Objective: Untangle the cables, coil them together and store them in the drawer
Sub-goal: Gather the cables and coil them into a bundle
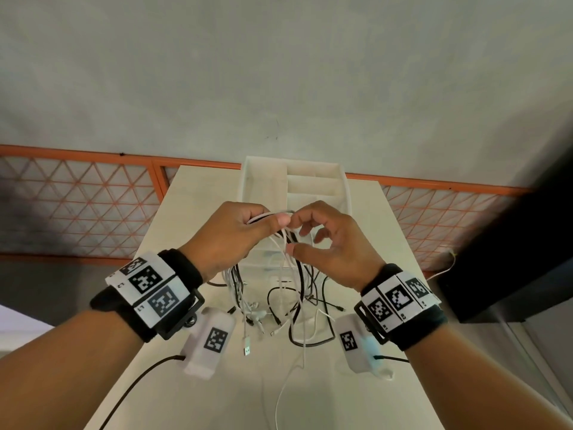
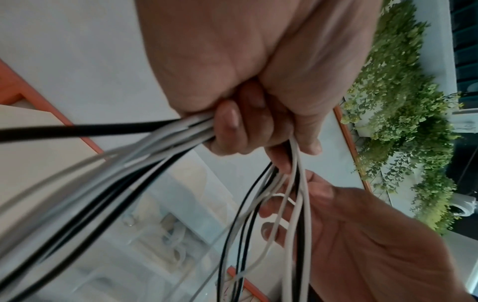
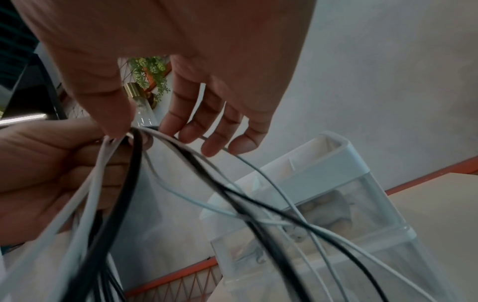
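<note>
Left hand (image 1: 231,235) gripped one tangled bundle of black and white cables (image 1: 240,287), too many to count, over the table's (image 1: 192,212) middle, before one drawer unit (image 1: 263,181). Right hand (image 1: 336,246) was loosely spread, fingertips touching strands.

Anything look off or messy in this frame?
Only the cables: black and white strands hang from the left hand in a crossed tangle, and their loose ends and plugs sprawl over the table in front of the drawer unit. No damage or spill shows.

Smooth cables (image 1: 280,274), clear plastic drawer unit (image 1: 313,193)
</note>
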A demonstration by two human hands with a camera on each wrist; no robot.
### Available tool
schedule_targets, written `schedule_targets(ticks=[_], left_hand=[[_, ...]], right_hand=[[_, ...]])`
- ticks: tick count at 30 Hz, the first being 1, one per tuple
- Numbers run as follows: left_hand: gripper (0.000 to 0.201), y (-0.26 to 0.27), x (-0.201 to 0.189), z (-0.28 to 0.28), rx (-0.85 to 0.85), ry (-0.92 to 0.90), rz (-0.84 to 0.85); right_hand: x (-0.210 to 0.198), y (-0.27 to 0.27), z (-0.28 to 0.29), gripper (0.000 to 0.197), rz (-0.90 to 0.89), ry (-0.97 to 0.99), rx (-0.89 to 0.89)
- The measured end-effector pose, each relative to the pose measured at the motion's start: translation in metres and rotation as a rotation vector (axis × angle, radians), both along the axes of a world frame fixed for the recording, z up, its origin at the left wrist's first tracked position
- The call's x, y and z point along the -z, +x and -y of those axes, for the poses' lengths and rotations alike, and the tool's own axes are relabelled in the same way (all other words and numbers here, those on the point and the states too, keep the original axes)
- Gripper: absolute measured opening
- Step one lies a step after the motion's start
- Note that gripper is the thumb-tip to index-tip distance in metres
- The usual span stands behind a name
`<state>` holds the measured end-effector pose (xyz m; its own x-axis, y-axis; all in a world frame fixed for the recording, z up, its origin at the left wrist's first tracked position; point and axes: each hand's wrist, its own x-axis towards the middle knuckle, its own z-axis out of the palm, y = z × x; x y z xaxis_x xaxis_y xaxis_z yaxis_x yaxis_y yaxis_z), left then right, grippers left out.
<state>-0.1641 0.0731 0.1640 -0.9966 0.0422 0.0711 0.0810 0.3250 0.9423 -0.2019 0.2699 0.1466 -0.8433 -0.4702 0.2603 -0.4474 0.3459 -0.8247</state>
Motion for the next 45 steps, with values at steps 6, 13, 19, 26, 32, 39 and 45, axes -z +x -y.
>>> schedule_targets(ticks=[6, 13, 19, 26, 32, 39, 45], left_hand=[[0.037, -0.002, 0.003, -0.008, 0.003, -0.071, -0.052], [0.043, -0.003, 0.006, -0.009, 0.018, -0.087, -0.060], [0.040, -0.003, -0.014, 0.004, -0.110, 0.064, -0.039], [0.055, -0.007, -0.020, 0.021, -0.176, 0.107, -0.106], [0.055, -0.004, -0.010, 0.021, -0.222, -0.003, -0.035], [0.058, -0.010, -0.015, 0.021, -0.278, 0.090, -0.050], [0.057, -0.011, -0.013, 0.014, -0.215, 0.165, 0.008]], right_hand=[[0.000, 0.000, 0.002, 0.013, 0.102, -0.034, -0.029], [-0.005, 0.000, -0.002, 0.027, 0.194, 0.010, -0.086], [0.019, -0.005, -0.020, 0.020, 0.125, 0.371, -0.032], [0.102, -0.023, -0.075, 0.025, 0.383, 0.805, 0.267], [0.073, -0.048, -0.101, 0.020, 0.318, 0.613, 0.736], [0.060, -0.029, -0.095, 0.039, 0.265, 0.694, 0.562], [0.034, -0.010, -0.047, 0.050, -0.007, 0.404, 0.249]])
